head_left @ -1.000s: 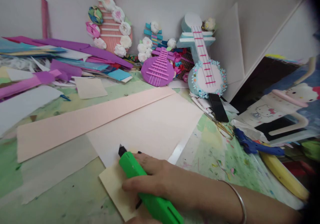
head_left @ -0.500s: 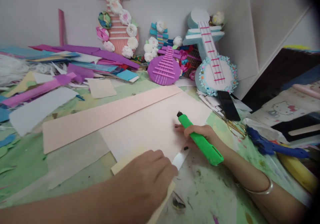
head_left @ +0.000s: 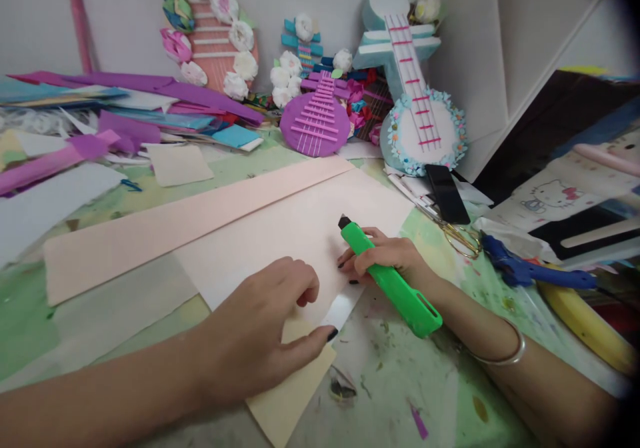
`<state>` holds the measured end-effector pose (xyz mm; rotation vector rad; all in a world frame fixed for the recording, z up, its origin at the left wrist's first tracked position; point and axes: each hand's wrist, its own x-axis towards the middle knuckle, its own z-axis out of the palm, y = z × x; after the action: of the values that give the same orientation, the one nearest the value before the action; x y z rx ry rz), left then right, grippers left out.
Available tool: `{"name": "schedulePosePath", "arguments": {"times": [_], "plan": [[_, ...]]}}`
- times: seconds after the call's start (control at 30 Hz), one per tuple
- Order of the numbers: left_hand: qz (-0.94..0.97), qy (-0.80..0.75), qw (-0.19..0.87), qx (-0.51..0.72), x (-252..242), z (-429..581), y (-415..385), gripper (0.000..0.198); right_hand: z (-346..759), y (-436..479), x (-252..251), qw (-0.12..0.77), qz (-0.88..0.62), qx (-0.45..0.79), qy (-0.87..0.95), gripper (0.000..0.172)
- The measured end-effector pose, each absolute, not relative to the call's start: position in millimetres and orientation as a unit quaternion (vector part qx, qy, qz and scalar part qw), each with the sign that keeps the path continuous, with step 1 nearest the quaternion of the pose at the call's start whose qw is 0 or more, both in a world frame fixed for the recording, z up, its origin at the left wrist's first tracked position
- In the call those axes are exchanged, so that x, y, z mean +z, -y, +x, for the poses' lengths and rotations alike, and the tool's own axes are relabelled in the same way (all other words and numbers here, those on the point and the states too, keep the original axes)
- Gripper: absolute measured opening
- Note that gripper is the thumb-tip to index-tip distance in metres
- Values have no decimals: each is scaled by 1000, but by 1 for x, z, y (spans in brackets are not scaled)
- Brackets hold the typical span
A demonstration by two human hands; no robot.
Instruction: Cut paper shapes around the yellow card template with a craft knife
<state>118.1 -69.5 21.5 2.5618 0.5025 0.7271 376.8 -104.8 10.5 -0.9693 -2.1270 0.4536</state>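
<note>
My right hand (head_left: 387,256) is closed round a green utility knife (head_left: 390,279), its black tip pointing up and away over a pale pink foam sheet (head_left: 295,235). My left hand (head_left: 265,325) rests on the near edge of that sheet and on a cream sheet (head_left: 290,395) below it, fingers curled and thumb stretched toward a white strip (head_left: 340,309) that sticks out from under the pink sheet. The two hands lie about a hand's width apart.
A long pink foam strip (head_left: 165,225) lies behind. Foam guitar models (head_left: 417,115) and flowers lean on the back wall. Purple and blue foam scraps (head_left: 125,115) pile at left. Scissors (head_left: 457,238), a black phone (head_left: 447,193) and a blue glue gun (head_left: 530,273) lie at right.
The right hand carried the green knife from the near cream sheet out to the right over the pink sheet. The left hand came in and settled on the sheets' near edge.
</note>
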Motion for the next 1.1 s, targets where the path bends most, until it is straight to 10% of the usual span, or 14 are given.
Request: {"name": "schedulePosePath", "arguments": {"times": [1.1], "plan": [[957,-167,-103,215,17,133,78,20,361,110,19,502,-379,118,768,19]]}}
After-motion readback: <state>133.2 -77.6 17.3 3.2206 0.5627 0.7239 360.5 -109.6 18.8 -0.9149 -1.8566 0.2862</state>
